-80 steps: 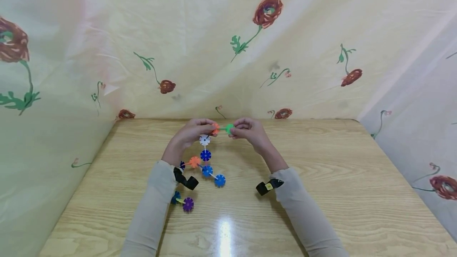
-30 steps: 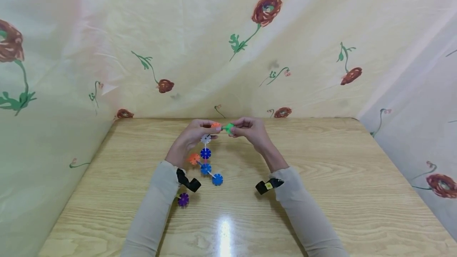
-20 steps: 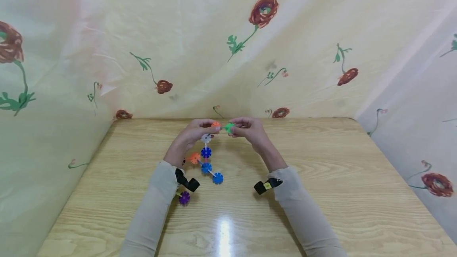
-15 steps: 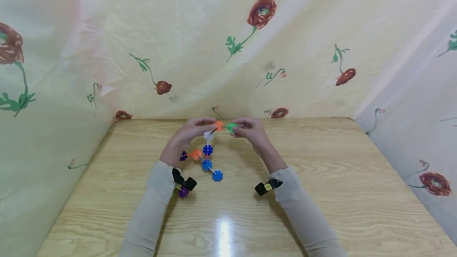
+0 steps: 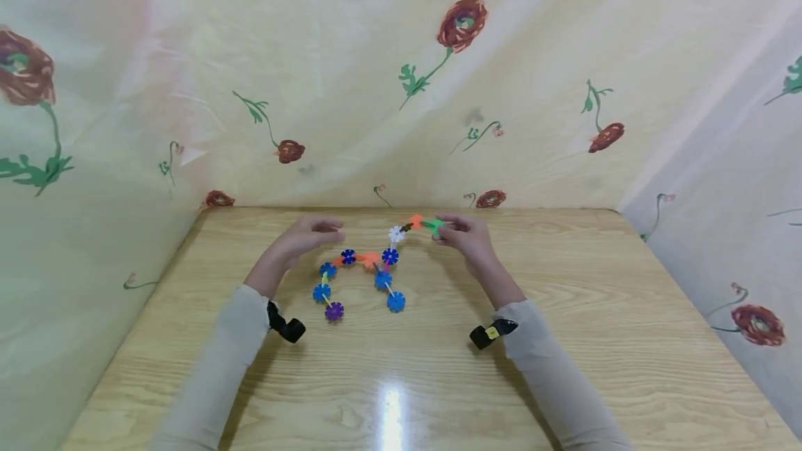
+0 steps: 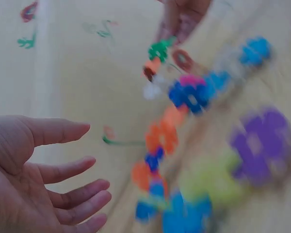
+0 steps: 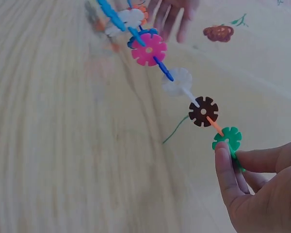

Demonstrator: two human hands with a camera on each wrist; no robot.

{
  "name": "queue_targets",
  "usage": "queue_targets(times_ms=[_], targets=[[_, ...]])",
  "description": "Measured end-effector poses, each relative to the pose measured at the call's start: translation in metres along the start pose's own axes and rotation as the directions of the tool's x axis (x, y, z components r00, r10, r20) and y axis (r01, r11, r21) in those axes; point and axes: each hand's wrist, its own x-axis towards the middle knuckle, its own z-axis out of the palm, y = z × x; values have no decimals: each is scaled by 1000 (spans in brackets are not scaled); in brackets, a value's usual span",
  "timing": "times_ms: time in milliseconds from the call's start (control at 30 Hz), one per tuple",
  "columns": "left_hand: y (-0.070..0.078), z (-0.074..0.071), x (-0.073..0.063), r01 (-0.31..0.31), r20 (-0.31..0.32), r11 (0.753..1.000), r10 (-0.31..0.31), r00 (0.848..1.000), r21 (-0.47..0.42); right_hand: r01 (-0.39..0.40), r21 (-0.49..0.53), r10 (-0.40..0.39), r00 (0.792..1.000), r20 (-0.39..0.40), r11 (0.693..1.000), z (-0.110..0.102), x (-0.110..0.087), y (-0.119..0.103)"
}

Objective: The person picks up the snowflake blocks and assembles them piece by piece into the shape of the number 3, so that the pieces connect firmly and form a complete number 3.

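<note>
A chain of notched plastic discs, slotted into one another, hangs from my right hand. Thumb and fingers pinch the green disc at its end. Beyond it come an orange disc, a dark brown disc, a white disc and a pink disc. Several blue discs follow, one branch ending in a purple disc. My left hand is apart from the chain, its fingers spread and holding nothing, as the left wrist view shows.
Under the hands lies a wood-grain table. A flower-printed cloth rises behind its far edge and along both sides. Black straps with small cameras sit on both wrists.
My left hand has let go of the chain near the orange disc and moved left. My right hand has shifted right with the green disc, drawing the chain along.
</note>
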Motion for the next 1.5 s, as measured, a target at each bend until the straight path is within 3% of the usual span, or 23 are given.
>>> queue_targets(times_ms=[100, 200, 300, 400, 533, 700, 800, 933, 1033, 1133, 1300, 1500], targets=[[-8, -3, -8, 40, 60, 996, -45, 997, 80, -9, 8, 9, 1000, -12, 1000, -6, -1, 4], [-15, -5, -17, 97, 137, 987, -114, 984, 127, -21, 13, 21, 1000, -15, 1000, -10, -3, 8], [-21, -4, -24, 145, 197, 979, -172, 965, 146, -36, -7, 36, 999, -11, 999, -14, -5, 10], [-25, 0, -28, 152, 225, 977, -184, 957, 151, -49, -62, 48, 999, -9, 997, -17, -8, 13], [-28, 8, -28, 144, 176, 985, -159, 972, 93, -60, -136, 63, 998, 20, 989, -20, -12, 16], [-30, 13, -21, 142, 61, 990, -143, 988, 26, -15, -253, 51, 989, 138, 967, -32, -22, 17], [-33, 12, -14, 165, -8, 986, -165, 986, -17, 13, -355, 70, 973, 218, 935, -40, -30, 18], [-32, 12, -3, 188, -77, 977, -197, 977, -104, 28, -412, 115, 941, 319, 911, -44, -40, 19], [-27, 16, 6, 179, -102, 972, -196, 975, -152, 33, -412, 132, 921, 366, 911, -42, -47, 20], [-22, 21, 17, 152, -114, 972, -174, 978, -179, 36, -437, 146, 915, 375, 899, -37, -54, 18], [-14, 28, 34, 156, -118, 964, -184, 976, -216, 24, -523, 181, 924, 336, 852, -28, -64, 17], [-11, 30, 43, 162, -80, 974, -176, 981, -159, 30, -568, 185, 930, 316, 822, -27, -69, 18]])
